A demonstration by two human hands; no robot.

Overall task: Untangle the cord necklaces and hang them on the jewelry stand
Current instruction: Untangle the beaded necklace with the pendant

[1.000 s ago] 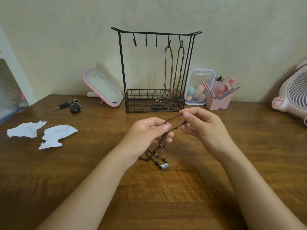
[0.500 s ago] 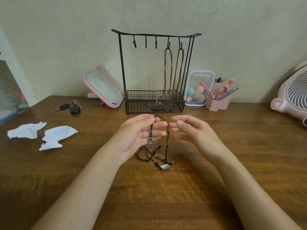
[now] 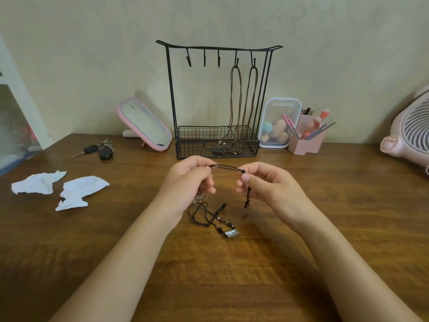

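Observation:
A black cord necklace [image 3: 224, 168] is stretched between my two hands above the wooden table. My left hand [image 3: 188, 180] pinches one end, my right hand [image 3: 263, 182] pinches the other, and a knotted tail hangs below my right fingers. More tangled black cord with beads and a silver pendant [image 3: 231, 233] lies on the table beneath my hands. The black wire jewelry stand [image 3: 173, 94] rises behind, at the wall. Two brown cord necklaces [image 3: 243, 98] hang from its two rightmost hooks into its basket; its other three hooks are bare.
A pink mirror [image 3: 144, 124] leans left of the stand, with car keys [image 3: 99, 151] and two crumpled papers [image 3: 79, 190] further left. A clear box of sponges [image 3: 279, 124] and a pink brush holder [image 3: 306, 140] stand to the right. A pink fan [image 3: 411, 131] sits at the right edge.
Half a second ago my left hand alone held the cord loop and my right hand was open. Now my right hand has pinched the cord and both hands have drawn it taut between them.

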